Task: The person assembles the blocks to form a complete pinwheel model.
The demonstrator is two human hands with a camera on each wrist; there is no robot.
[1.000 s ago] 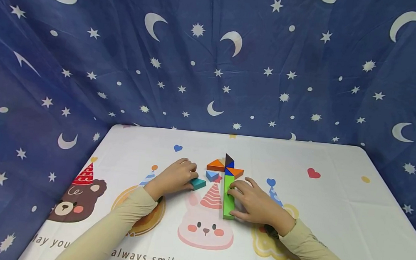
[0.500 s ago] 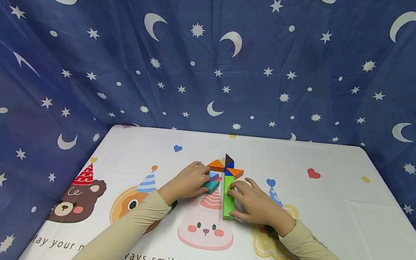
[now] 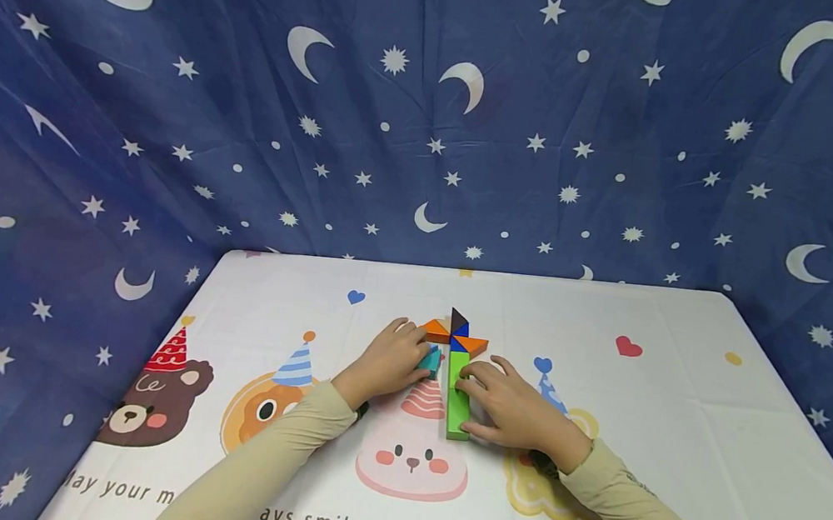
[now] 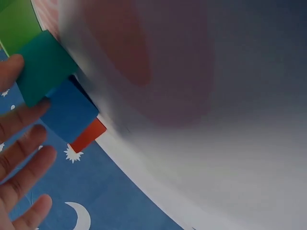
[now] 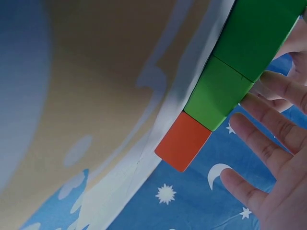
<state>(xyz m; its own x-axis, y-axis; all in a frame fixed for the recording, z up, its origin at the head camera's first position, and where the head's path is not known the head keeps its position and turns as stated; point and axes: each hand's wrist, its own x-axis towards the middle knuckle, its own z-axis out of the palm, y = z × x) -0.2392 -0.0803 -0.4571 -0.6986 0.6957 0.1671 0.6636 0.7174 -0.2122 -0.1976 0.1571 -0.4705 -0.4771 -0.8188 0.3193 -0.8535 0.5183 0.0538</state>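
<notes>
My left hand [image 3: 390, 356] pinches a teal triangular block [image 3: 430, 363] between thumb and fingertips. In the left wrist view this block [image 4: 47, 67] overlaps a blue block [image 4: 71, 111]. My right hand [image 3: 516, 403] lies at the right side of two green blocks [image 3: 457, 416] set end to end, its thumb at the near end. In the right wrist view, spread fingertips [image 5: 269, 79] touch the green blocks' edge. Beyond them, an orange triangle [image 3: 472, 345], blue triangles [image 3: 462, 330] and a dark triangle [image 3: 458, 320] form a pinwheel shape. Another orange triangle [image 3: 436, 334] is partly behind my left hand.
The white tablecloth [image 3: 671, 435] has printed animals, hearts and lettering, all flat. A dark blue curtain [image 3: 425, 169] with moons and stars hangs behind the table's far edge and along its sides.
My left hand has moved right and slightly away from me, bringing the teal block beside the light blue one and turning it. My right hand and the green blocks stay in place.
</notes>
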